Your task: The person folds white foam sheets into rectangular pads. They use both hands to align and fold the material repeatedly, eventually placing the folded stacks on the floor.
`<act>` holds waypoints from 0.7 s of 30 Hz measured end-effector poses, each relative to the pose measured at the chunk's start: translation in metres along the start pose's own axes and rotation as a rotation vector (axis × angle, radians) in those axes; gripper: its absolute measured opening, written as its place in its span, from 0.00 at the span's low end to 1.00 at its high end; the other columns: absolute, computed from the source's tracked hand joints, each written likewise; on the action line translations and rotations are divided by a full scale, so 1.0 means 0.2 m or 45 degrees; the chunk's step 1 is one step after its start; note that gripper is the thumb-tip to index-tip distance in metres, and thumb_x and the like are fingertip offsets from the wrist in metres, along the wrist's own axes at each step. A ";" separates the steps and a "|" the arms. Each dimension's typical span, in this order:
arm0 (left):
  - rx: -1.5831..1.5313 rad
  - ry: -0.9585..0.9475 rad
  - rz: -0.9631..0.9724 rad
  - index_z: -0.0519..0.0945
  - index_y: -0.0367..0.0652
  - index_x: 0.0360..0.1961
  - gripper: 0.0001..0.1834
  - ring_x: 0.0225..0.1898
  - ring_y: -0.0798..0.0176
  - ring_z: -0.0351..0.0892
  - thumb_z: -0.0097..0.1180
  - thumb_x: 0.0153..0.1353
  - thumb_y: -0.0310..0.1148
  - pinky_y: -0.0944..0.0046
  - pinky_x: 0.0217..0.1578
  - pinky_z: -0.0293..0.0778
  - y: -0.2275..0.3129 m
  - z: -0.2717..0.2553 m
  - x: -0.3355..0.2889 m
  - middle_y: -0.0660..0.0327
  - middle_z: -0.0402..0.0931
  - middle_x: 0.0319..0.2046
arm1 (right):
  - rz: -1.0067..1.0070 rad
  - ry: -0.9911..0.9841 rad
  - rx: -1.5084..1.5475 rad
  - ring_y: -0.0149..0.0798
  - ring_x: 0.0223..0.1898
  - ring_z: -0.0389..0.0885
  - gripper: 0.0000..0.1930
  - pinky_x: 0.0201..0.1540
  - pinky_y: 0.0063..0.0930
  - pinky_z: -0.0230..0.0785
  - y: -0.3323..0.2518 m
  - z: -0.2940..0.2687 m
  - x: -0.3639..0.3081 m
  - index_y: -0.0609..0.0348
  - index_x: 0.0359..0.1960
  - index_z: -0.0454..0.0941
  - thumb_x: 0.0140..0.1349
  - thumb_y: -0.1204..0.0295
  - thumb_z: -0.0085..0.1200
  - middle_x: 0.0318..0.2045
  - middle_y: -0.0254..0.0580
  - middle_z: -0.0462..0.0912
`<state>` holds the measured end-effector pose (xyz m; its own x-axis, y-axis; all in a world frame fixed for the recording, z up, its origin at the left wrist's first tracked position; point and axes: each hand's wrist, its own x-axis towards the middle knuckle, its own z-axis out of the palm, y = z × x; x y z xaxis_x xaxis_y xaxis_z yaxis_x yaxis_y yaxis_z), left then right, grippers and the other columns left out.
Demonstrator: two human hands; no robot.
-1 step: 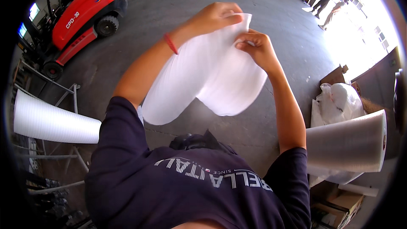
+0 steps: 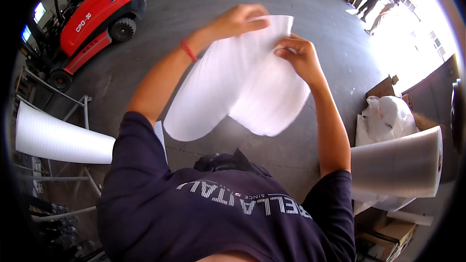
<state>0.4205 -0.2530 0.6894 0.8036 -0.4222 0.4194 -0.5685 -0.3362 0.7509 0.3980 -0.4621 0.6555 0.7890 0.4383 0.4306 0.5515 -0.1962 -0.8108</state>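
Observation:
A thin white foam sheet hangs in front of me, its upper end raised and its lower part drooping in two rounded lobes. At its top edge, my left hand, slightly blurred, has its fingers and thumb closed on the sheet. A red cord bracelet circles that wrist. My right hand pinches the sheet's right side, a little below the upper corner. Most of the right fingers are behind the thumb or the sheet.
A white foam roll lies on a metal rack at left. To the right are a clear plastic film roll, a white bag and cardboard boxes. A red forklift stands far left; two people are by the bright doorway.
My left hand has shifted left along the sheet's top edge, away from the corner. My right hand has moved slightly right, and the sheet's right lobe has swung right with it.

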 end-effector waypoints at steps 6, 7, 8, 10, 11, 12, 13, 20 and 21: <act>0.109 -0.028 -0.196 0.78 0.39 0.26 0.11 0.23 0.75 0.70 0.55 0.56 0.37 0.73 0.26 0.66 -0.15 -0.13 -0.20 0.67 0.74 0.19 | -0.357 0.219 -0.766 0.45 0.56 0.65 0.05 0.56 0.34 0.59 -0.04 -0.06 -0.06 0.60 0.26 0.79 0.45 0.78 0.60 0.54 0.42 0.69; 0.160 0.039 -0.086 0.78 0.39 0.26 0.11 0.23 0.74 0.72 0.56 0.55 0.37 0.72 0.27 0.68 -0.15 -0.11 -0.20 0.66 0.76 0.19 | -0.381 0.222 -0.864 0.50 0.64 0.49 0.05 0.63 0.46 0.46 -0.08 -0.07 -0.05 0.56 0.24 0.80 0.43 0.76 0.61 0.63 0.43 0.57; 0.217 0.045 -0.093 0.78 0.40 0.26 0.10 0.23 0.72 0.73 0.55 0.55 0.36 0.70 0.28 0.68 -0.10 -0.10 -0.20 0.65 0.77 0.20 | -0.478 0.210 -0.973 0.49 0.64 0.50 0.04 0.64 0.47 0.45 -0.16 -0.06 -0.03 0.55 0.23 0.80 0.43 0.75 0.61 0.62 0.43 0.58; 0.320 0.043 -0.114 0.79 0.41 0.27 0.08 0.24 0.68 0.75 0.55 0.54 0.34 0.68 0.31 0.69 0.00 -0.07 -0.20 0.63 0.78 0.21 | -0.655 0.179 -1.189 0.47 0.64 0.52 0.03 0.64 0.51 0.42 -0.30 -0.02 -0.01 0.54 0.22 0.79 0.43 0.74 0.61 0.61 0.44 0.59; 0.373 0.075 -0.071 0.78 0.39 0.27 0.07 0.24 0.70 0.73 0.54 0.55 0.33 0.69 0.30 0.68 0.01 -0.05 -0.20 0.62 0.77 0.21 | -0.694 0.157 -1.207 0.46 0.63 0.52 0.03 0.64 0.52 0.41 -0.36 0.00 -0.01 0.54 0.22 0.79 0.43 0.74 0.61 0.60 0.44 0.60; 0.427 0.107 -0.029 0.77 0.38 0.27 0.07 0.24 0.71 0.72 0.54 0.55 0.31 0.71 0.30 0.67 0.01 -0.04 -0.20 0.61 0.76 0.20 | -0.732 0.135 -1.224 0.45 0.63 0.53 0.03 0.64 0.54 0.39 -0.41 0.01 0.00 0.54 0.22 0.80 0.44 0.74 0.61 0.60 0.43 0.61; 0.480 0.139 0.013 0.76 0.36 0.28 0.07 0.24 0.72 0.70 0.53 0.56 0.30 0.72 0.30 0.66 0.02 -0.04 -0.21 0.60 0.75 0.20 | -0.771 0.113 -1.241 0.44 0.63 0.54 0.03 0.64 0.55 0.38 -0.44 0.03 0.00 0.53 0.23 0.80 0.44 0.73 0.60 0.59 0.43 0.62; 0.423 0.203 0.113 0.78 0.39 0.29 0.06 0.24 0.57 0.76 0.53 0.54 0.29 0.64 0.29 0.70 0.09 -0.03 -0.24 0.55 0.77 0.23 | -0.688 -0.037 -1.057 0.39 0.57 0.66 0.04 0.64 0.52 0.42 -0.33 0.14 0.09 0.54 0.27 0.81 0.48 0.74 0.57 0.51 0.43 0.73; 0.418 0.216 0.125 0.78 0.39 0.29 0.06 0.24 0.57 0.75 0.52 0.54 0.29 0.64 0.28 0.70 0.08 -0.03 -0.24 0.54 0.77 0.23 | -0.731 0.002 -1.041 0.39 0.52 0.70 0.04 0.64 0.51 0.44 -0.32 0.15 0.09 0.54 0.28 0.81 0.50 0.75 0.56 0.45 0.41 0.76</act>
<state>0.3738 -0.2332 0.6849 0.7448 -0.3295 0.5802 -0.6480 -0.5644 0.5114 0.3683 -0.4146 0.7037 0.3442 0.6551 0.6726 0.8658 -0.4986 0.0426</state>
